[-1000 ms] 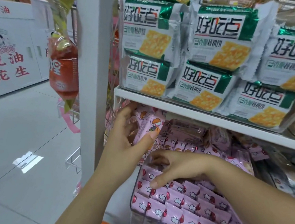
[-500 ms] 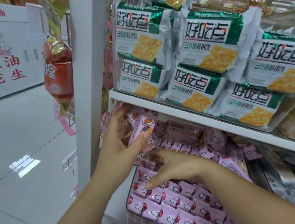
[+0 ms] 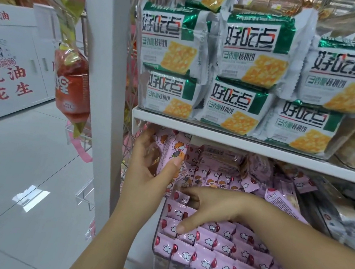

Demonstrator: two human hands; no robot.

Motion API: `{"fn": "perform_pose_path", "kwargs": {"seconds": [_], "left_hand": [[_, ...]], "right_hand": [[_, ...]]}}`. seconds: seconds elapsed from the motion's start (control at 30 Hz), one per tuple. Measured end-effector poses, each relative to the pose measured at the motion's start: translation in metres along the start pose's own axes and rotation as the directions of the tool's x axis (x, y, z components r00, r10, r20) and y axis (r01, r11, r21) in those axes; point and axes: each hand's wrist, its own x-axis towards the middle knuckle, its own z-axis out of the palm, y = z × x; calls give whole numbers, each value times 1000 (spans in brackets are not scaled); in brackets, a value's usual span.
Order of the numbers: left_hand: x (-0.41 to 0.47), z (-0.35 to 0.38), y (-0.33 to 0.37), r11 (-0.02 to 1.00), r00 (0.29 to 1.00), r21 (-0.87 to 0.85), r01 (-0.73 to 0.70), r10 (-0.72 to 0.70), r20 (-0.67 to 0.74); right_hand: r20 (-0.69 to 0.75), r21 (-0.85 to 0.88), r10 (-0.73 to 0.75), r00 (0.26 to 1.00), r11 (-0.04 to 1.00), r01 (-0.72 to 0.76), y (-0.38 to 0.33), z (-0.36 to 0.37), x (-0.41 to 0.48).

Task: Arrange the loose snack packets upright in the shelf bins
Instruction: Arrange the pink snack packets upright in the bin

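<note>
While your left hand (image 3: 151,169) grips a few pink cartoon packets (image 3: 173,151) upright just under the left end of the white shelf board (image 3: 239,143), your right hand (image 3: 209,207) sits lower beneath that board. Its fingers are bent down among the upright pink packets (image 3: 224,250) rowed in the clear bin (image 3: 154,262), and whether they pinch one cannot be told. Loose pink packets (image 3: 216,176) lie jumbled directly under the board, further back. Green biscuit packs (image 3: 251,53) are stacked on top of it.
</note>
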Motion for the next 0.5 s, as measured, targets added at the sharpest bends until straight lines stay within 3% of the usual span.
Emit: {"fn": "perform_pose_path", "kwargs": {"seconds": [0.17,0.27,0.5], "left_hand": [[-2,-1,3,1000,1000,-8,10,-10,-2],[-4,0,5,1000,999,-15,18,-17,30],[-14,10,10,996,965,84,17,-39,261]], "right_hand": [[-156,122,-80,985,988,99,4,-10,-16],[-316,233,-142,938,947,222,1,-18,-33],[-485,342,-206,850,850,401,-3,-11,-54]]}}
